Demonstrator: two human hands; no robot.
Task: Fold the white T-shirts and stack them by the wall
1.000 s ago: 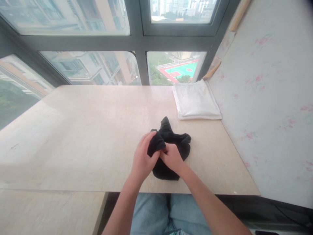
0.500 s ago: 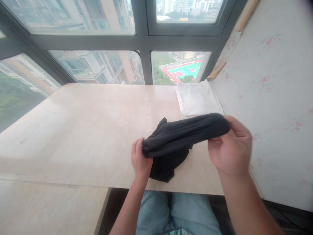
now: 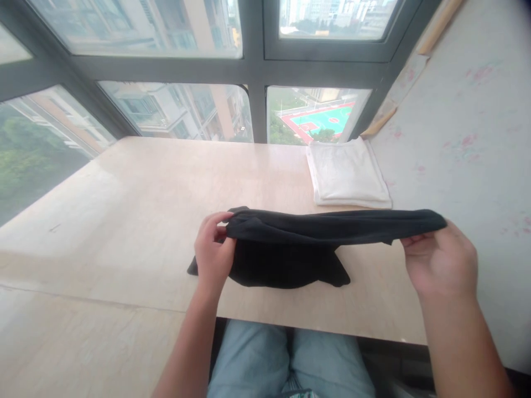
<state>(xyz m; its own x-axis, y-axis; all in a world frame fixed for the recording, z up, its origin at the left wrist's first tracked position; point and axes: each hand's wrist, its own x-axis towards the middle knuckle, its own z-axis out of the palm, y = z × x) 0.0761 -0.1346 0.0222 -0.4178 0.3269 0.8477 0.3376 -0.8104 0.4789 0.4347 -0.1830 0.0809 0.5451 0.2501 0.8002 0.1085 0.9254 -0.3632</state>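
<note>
A black garment [image 3: 286, 262] is stretched sideways between my two hands, its upper edge raised and drawn into a long band. My left hand [image 3: 213, 249] pinches the left end, fingers and thumb closed round the cloth. At the other end my right hand [image 3: 443, 257] grips the cloth, fingers closed on it. The lower part of the garment hangs down or rests on the pale tabletop; its exact kind cannot be made out from these folds.
A folded white cloth [image 3: 348, 174] lies at the back right of the pale table [image 3: 145, 221], near the wallpapered wall [image 3: 489, 149]. Grey-framed windows [image 3: 253, 105] stand behind the table. My legs [image 3: 257, 354] are below the front edge.
My hands have moved apart, the left one leftward and the right one rightward. The black garment is now stretched wider and more level, with its lower part spread out more.
</note>
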